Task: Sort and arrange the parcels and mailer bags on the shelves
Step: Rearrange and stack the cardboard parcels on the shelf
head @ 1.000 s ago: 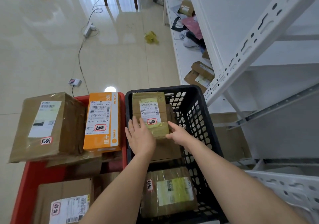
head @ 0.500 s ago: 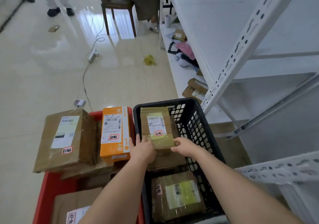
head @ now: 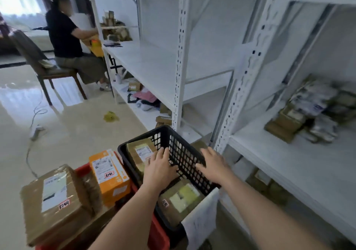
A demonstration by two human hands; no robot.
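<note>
**Both hands at the black basket**

The left hand (head: 159, 166) is down inside the black basket (head: 183, 154), fingers spread flat and resting on the brown parcel (head: 139, 154) at the far end, its white label showing. The right hand (head: 212, 165) lies with straight fingers against the basket's mesh wall on the shelf side; the picture is smeared, so whether it touches the mesh or hovers just over it I cannot tell. Neither hand has closed round anything. Nearer the person in the same basket sits a second taped parcel (head: 179, 199). Just left, the red crate (head: 159, 234) carries an orange box (head: 110, 174) standing upright and a big brown carton (head: 52, 201). To the right, the white shelves (head: 300, 167) hold a blurred heap of parcels and mailer bags (head: 316, 109). Far left, a seated person (head: 65, 36) works at the shelving.
</note>
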